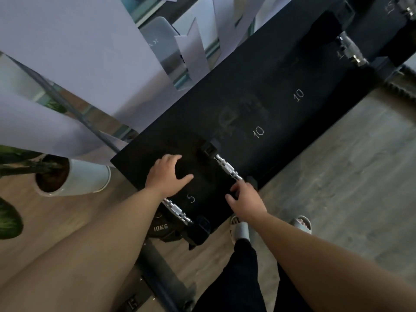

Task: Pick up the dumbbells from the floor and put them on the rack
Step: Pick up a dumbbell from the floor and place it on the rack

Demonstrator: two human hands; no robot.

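- While bent over the black rack (258,104), both bare arms reaching down to its near end.
- Left hand (166,174) laid on the dark head of a dumbbell (177,211) on the rack, fingers spread over it, not curled shut; chrome handle showing just below the wrist, far head hanging past the rack's edge.
- Right hand (246,202) at the near end of a second dumbbell (226,167), fingers loosely bent around its dark head; whether truly gripping, cannot tell.
- Second dumbbell lying on the rack beside the first, chrome handle slanting up to a small black head.
- White numbers painted on the rack: a 5 (191,198) between the hands, two 10s further along.
- More chrome-handled dumbbells (351,49) at the rack's far end.
- Plate marked 10KG (161,228) below the rack's edge.
- Potted plant (74,177) on the wooden floor to the left.
- Sandalled feet (240,228) on the floor beside the rack.
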